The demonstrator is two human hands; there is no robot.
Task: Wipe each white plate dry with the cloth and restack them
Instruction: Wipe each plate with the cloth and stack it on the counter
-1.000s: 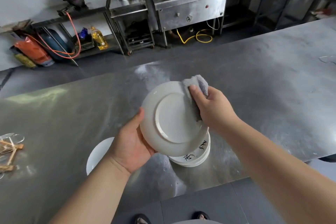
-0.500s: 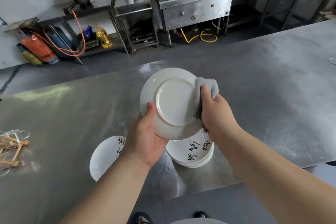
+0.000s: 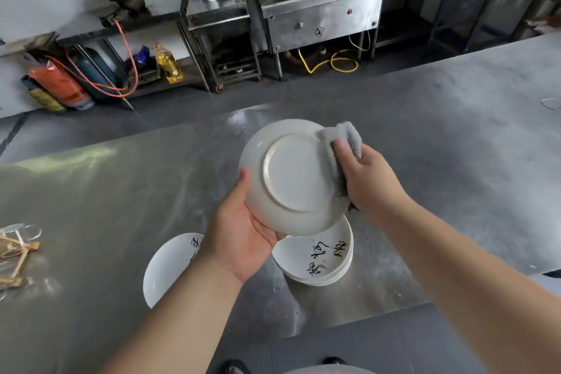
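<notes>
Above the near edge of the steel bench (image 3: 425, 161), the left hand (image 3: 243, 234) gripped an upturned white plate (image 3: 291, 173) while the right hand (image 3: 370, 179) clutched the cloth (image 3: 343, 143) against its rim, so drying seemed barely begun: a stack (image 3: 321, 261) apparently waited beneath, with a lone plate (image 3: 170, 267) set apart leftward.

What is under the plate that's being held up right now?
A stack of white plates with black writing sits on the steel table below the held plate. The held plate covers the stack's far part, so how many plates it holds is unclear.
</notes>
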